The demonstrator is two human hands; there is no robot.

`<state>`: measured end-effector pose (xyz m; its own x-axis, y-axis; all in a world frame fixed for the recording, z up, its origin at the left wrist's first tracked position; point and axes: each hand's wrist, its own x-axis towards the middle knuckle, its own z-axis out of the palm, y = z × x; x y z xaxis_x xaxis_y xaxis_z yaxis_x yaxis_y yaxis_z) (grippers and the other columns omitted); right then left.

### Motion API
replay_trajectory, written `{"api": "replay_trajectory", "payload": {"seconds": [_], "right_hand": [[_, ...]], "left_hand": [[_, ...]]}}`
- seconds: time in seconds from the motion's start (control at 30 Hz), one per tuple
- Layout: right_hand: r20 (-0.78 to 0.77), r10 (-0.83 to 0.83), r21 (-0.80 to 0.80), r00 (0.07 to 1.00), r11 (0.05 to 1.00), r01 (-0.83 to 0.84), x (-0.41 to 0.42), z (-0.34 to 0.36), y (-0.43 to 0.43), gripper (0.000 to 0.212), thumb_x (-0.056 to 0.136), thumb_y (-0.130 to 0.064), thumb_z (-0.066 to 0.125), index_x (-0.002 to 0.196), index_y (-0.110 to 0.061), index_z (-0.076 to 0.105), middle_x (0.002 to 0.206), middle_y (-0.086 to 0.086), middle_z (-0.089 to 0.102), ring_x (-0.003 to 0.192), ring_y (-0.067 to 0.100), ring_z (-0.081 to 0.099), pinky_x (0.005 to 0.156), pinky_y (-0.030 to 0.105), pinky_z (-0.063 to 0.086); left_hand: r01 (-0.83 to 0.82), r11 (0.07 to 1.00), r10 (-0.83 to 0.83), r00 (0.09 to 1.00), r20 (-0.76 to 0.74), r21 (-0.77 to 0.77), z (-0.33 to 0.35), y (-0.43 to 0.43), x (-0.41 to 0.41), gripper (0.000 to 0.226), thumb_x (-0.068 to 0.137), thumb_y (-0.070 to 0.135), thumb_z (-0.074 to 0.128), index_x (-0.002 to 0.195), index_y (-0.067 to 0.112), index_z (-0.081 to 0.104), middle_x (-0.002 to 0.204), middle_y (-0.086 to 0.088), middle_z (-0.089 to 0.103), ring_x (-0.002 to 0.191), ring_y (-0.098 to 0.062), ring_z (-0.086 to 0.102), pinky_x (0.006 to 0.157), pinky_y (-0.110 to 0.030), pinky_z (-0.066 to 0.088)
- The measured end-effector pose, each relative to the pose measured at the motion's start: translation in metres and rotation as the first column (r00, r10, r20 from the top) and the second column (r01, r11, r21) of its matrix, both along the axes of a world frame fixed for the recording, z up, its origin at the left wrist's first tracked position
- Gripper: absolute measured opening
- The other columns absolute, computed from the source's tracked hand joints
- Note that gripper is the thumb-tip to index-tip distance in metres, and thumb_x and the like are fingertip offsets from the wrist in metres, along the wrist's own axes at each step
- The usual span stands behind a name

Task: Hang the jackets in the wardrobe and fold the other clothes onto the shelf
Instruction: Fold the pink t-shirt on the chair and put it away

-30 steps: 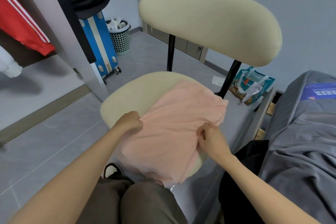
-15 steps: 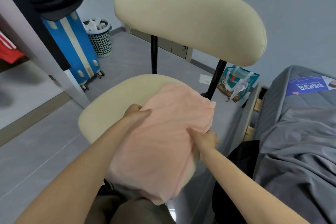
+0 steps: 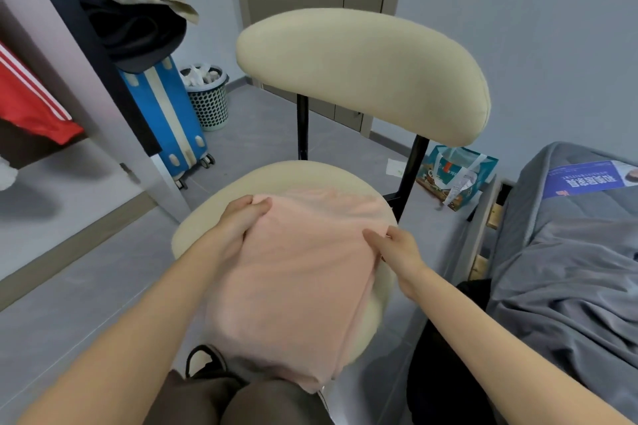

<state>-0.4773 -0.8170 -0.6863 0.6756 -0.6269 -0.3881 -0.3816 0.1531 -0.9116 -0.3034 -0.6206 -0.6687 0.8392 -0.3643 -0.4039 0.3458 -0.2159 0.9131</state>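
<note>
A pink garment (image 3: 303, 272) lies on the seat of a cream chair (image 3: 207, 228), its near end hanging over the front edge toward my knees. My left hand (image 3: 241, 221) grips the garment's far left corner, fingers under the cloth and thumb on top. My right hand (image 3: 393, 248) holds the right edge, thumb on top and fingers tucked under the fabric. A red jacket with white stripes (image 3: 31, 103) hangs in the wardrobe at the far left.
The wardrobe's side panel (image 3: 103, 103) stands left of the chair, with dark clothes (image 3: 138, 34) draped above a blue suitcase (image 3: 165, 121). A mesh bin (image 3: 207, 97) sits behind it. A bed with a grey cover (image 3: 566, 269) fills the right; a printed bag (image 3: 455, 176) lies on the floor.
Both hands have slid forward along the pink garment's sides toward the chair back, carrying the cloth's far part with them. The view has shifted slightly.
</note>
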Motion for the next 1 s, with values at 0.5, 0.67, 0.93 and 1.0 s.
{"api": "replay_trajectory", "payload": {"seconds": [0.5,0.67,0.93,1.0], "right_hand": [[0.329,0.297,-0.218,0.896,0.947,-0.234,-0.027,0.159,0.036,0.064,0.085,-0.002,0.067,0.127,-0.027,0.026,0.103,0.018,0.067,0.091,0.022,0.061,0.09,0.036,0.051],[0.152,0.53,-0.589,0.834,0.726,-0.354,-0.046,0.196,0.05,0.066,0.075,-0.001,0.075,0.132,-0.023,0.05,0.12,-0.007,0.054,0.104,0.01,0.051,0.079,0.015,0.045],[-0.094,0.428,-0.86,0.899,0.42,-0.29,-0.063,0.235,0.068,0.034,0.066,-0.01,0.077,0.1,-0.009,0.076,0.084,0.007,0.069,0.076,0.014,0.053,0.065,0.022,0.038],[-0.126,0.385,-0.894,0.914,0.355,-0.273,-0.063,0.24,0.068,0.023,0.068,-0.016,0.074,0.088,-0.004,0.074,0.073,0.019,0.064,0.064,0.028,0.048,0.057,0.027,0.034]], "left_hand": [[-0.082,0.98,0.133,0.947,0.292,-0.179,0.151,0.11,-0.072,0.058,0.069,-0.007,0.079,0.116,0.015,0.054,0.089,-0.011,0.069,0.071,-0.012,0.069,0.06,-0.021,0.055],[-0.079,0.997,0.047,0.8,0.598,0.027,0.185,0.128,-0.105,0.036,0.063,0.001,0.087,0.091,0.018,0.072,0.097,-0.007,0.069,0.078,-0.01,0.064,0.069,-0.019,0.051],[-0.25,0.83,-0.354,0.453,0.818,0.498,0.214,0.14,-0.143,0.015,0.076,0.02,0.08,0.087,0.011,0.079,0.08,-0.011,0.071,0.075,-0.024,0.058,0.065,-0.032,0.039],[-0.303,0.783,-0.393,0.437,0.809,0.544,0.216,0.14,-0.143,0.017,0.08,0.025,0.077,0.084,0.009,0.078,0.074,-0.013,0.064,0.069,-0.024,0.052,0.061,-0.034,0.034]]}}
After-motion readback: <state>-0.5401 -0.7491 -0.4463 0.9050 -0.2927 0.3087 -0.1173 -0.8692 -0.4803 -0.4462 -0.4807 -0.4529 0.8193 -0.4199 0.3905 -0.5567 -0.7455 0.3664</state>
